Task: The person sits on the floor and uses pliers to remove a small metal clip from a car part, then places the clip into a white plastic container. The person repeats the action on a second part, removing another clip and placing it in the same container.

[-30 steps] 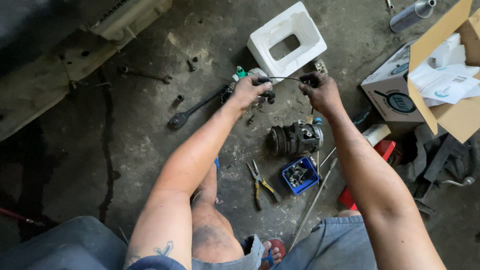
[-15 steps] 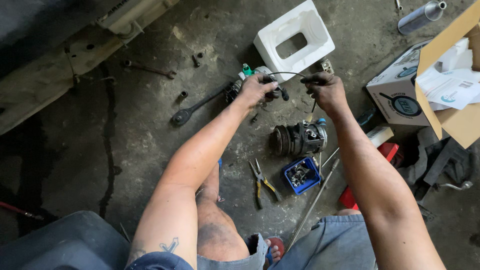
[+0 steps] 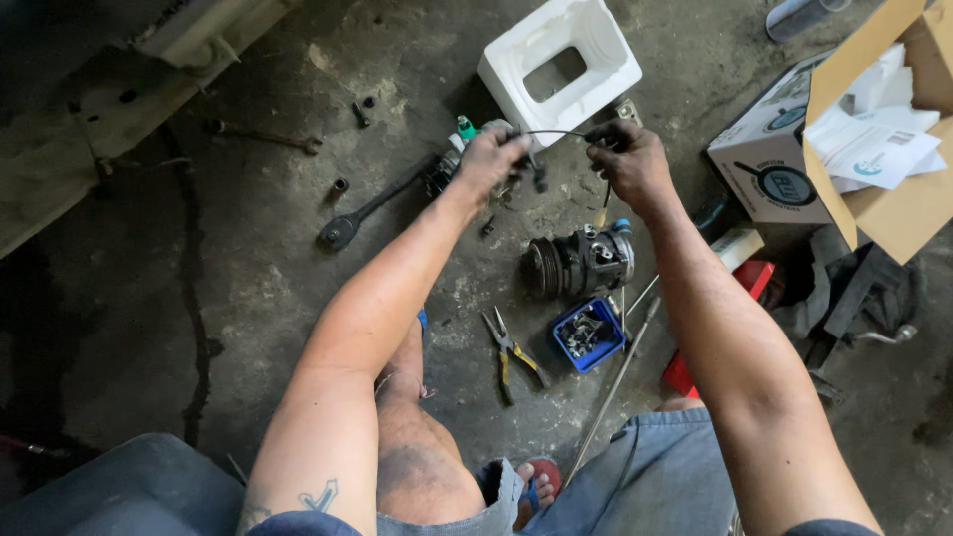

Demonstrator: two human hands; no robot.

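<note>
My left hand point(image 3: 489, 159) and my right hand point(image 3: 627, 159) are both raised over the concrete floor, each pinching one end of a thin black wire point(image 3: 556, 133) that arcs between them. A small dark connector dangles from the wire by my left hand, and another short lead hangs below my right hand. Just beneath the hands a black compressor point(image 3: 581, 262) with a grooved pulley lies on its side. A green-capped part point(image 3: 465, 129) sits on the floor behind my left hand.
White foam packing point(image 3: 601, 74) lies past the hands. A ratchet wrench point(image 3: 372, 208), pliers point(image 3: 508, 349), a blue tray of small parts point(image 3: 588, 335), a thin metal rod point(image 3: 608, 392) and an open cardboard box point(image 3: 893, 208) with papers surround me. Dark rags lie at right.
The view has shifted a little; both hands keep their hold on the wire and stay at about the same spacing above the compressor.
</note>
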